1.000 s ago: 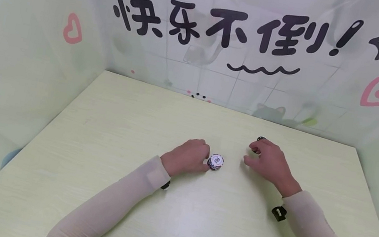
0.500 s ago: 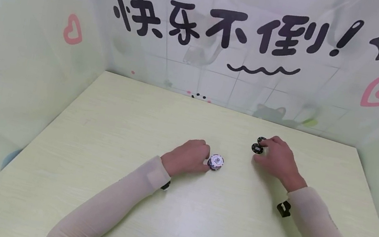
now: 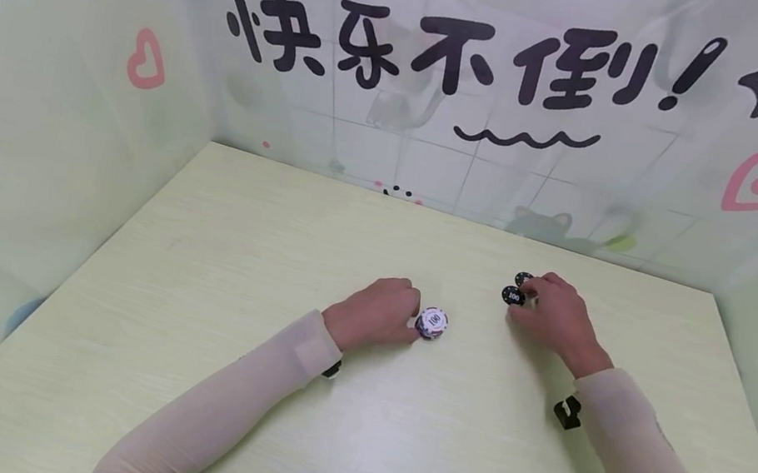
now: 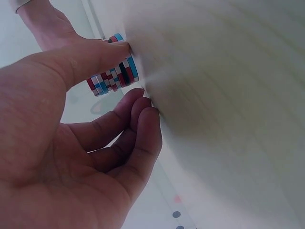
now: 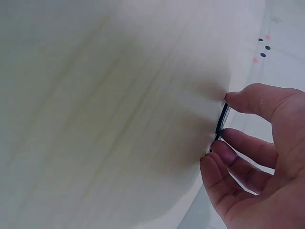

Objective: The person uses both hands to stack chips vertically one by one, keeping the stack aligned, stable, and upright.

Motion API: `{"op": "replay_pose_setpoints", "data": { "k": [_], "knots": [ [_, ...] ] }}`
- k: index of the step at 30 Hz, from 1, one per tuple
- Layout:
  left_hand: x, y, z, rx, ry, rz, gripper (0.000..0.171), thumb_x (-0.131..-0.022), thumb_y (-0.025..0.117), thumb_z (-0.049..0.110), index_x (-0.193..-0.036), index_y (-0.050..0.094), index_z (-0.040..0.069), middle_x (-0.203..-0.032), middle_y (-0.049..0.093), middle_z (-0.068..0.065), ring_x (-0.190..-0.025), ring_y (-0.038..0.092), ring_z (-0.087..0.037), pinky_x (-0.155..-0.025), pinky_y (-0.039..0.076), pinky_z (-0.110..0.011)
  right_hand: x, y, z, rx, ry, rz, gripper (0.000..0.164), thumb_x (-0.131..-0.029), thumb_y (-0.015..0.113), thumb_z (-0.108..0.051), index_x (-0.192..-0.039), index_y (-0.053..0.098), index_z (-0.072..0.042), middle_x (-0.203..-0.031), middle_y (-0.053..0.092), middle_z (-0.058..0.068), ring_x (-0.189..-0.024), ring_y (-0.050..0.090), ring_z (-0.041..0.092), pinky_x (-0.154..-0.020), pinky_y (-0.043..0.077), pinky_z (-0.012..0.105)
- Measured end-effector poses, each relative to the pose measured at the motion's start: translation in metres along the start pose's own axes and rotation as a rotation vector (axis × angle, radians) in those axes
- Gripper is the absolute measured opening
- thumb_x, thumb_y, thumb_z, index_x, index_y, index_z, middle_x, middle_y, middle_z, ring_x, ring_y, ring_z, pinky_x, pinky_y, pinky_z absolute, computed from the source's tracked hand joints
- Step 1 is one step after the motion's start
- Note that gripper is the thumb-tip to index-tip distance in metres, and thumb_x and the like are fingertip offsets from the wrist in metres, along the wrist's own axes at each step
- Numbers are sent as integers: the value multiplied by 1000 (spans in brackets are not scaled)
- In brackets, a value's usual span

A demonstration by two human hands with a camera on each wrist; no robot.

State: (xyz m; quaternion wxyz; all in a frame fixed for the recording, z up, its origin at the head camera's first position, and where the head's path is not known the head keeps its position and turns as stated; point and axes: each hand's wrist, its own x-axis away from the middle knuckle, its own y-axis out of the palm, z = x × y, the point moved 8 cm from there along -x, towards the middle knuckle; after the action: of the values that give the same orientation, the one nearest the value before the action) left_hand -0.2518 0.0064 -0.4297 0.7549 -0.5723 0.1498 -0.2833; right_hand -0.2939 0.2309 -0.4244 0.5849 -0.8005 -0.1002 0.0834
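My left hand (image 3: 371, 315) rests on the table beside a stack of poker chips (image 3: 433, 323), topped by a white chip marked 100. In the left wrist view its thumb overlaps the stack (image 4: 112, 81), whose edges are red, white, blue and black. The other fingers are loosely bent, their tips at the tabletop a little apart from the stack. To the right and farther back, my right hand (image 3: 558, 319) pinches a black poker chip (image 3: 513, 296) marked 100 between thumb and fingertips. Another black chip (image 3: 523, 280) lies just behind, partly covered by the fingers.
The pale wooden table (image 3: 418, 446) is bounded by printed white cloth (image 3: 402, 105) at the back and both sides. A dark wrist device (image 3: 568, 413) hangs under the right sleeve.
My right hand has shifted slightly right, and the nearer black chip, hidden under the fingers earlier, shows fully and has slid slightly left lately. The left hand and stack have stayed put.
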Motion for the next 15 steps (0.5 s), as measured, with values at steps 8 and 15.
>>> {"op": "replay_pose_setpoints", "data": {
  "k": [8,15],
  "knots": [
    [0,-1,1,-13,8,7,21,-87,73,27,-87,68,6,-78,56,0,-72,46,-14,-65,42,-25,-4,0,-2,-16,18,-11,44,-90,65,-28,-121,63,4,-113,59,18,-101,56,36,-91,44,51],
    [0,-1,1,-13,9,3,21,-87,73,27,-88,68,6,-77,56,0,-72,46,-14,-64,42,-26,-8,2,-4,-19,27,-23,41,-90,65,-26,-117,64,4,-113,59,19,-103,56,36,-93,43,51]
  ]
}}
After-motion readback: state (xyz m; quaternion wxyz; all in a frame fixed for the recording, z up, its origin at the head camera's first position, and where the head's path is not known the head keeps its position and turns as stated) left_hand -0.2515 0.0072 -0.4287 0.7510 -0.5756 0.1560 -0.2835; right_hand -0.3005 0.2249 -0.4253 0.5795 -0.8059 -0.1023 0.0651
